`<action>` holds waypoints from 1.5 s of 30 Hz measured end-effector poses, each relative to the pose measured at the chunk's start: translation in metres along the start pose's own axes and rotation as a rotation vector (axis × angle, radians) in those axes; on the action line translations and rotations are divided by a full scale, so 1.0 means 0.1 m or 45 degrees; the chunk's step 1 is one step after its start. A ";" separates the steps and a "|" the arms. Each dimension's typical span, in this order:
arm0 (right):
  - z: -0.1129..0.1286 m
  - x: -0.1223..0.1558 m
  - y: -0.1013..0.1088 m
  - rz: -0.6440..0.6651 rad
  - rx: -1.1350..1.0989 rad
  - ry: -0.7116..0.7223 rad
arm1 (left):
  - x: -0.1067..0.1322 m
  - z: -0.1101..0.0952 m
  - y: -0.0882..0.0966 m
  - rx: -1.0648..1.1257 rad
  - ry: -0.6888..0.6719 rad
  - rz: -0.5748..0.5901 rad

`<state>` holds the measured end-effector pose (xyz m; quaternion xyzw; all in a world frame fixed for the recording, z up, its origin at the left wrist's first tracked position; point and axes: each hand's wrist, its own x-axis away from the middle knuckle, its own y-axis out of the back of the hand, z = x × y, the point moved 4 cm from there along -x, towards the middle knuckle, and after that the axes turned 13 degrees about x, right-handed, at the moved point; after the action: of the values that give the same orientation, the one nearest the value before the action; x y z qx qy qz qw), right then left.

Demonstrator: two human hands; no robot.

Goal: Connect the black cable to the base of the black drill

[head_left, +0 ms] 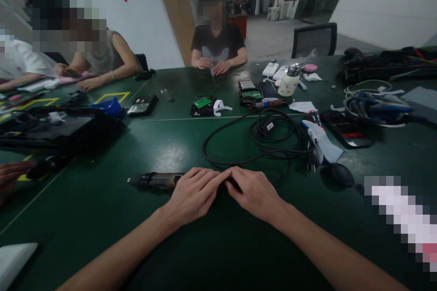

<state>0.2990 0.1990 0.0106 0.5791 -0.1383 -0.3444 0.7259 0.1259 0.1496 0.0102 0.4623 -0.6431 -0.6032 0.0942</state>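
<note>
An electric screwdriver (155, 180) lies sideways on the green table, its bit end to the left. My left hand (198, 191) is closed over its rear body, hiding that part. My right hand (254, 191) meets the left at the fingertips, its fingers bent together; whatever they hold by the tool's tail end is hidden. Beyond my hands a black cable (218, 162) spreads in loops, with a small labelled block (268, 125) among them and a plug (311, 163) at the right.
Hard drives (142, 105) and a green circuit board (203, 102) lie farther back. A floral bottle (288, 82) stands near a brown-handled tool (269, 103). At right are a black air blower (341, 176) and a dark case (346, 129). Other people sit across and at left.
</note>
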 end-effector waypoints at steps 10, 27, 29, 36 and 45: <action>0.00 0.00 0.02 0.025 -0.021 -0.002 | 0.02 0.02 -0.01 0.014 0.029 -0.002; -0.01 0.01 0.01 -0.032 -0.027 0.073 | 0.03 0.02 -0.01 -0.010 0.001 -0.079; -0.01 0.01 0.02 -0.046 -0.031 0.095 | 0.03 0.04 0.01 0.009 0.017 -0.110; 0.02 0.03 0.09 -0.078 -0.178 0.091 | 0.03 0.08 0.05 0.031 0.048 -0.040; 0.09 0.06 0.10 -0.164 -0.002 0.202 | 0.09 0.16 0.11 -0.044 -0.092 -0.046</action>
<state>0.3017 0.1891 0.0214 0.6118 -0.0426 -0.3436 0.7112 0.1046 0.1528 0.0120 0.4499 -0.6273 -0.6320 0.0679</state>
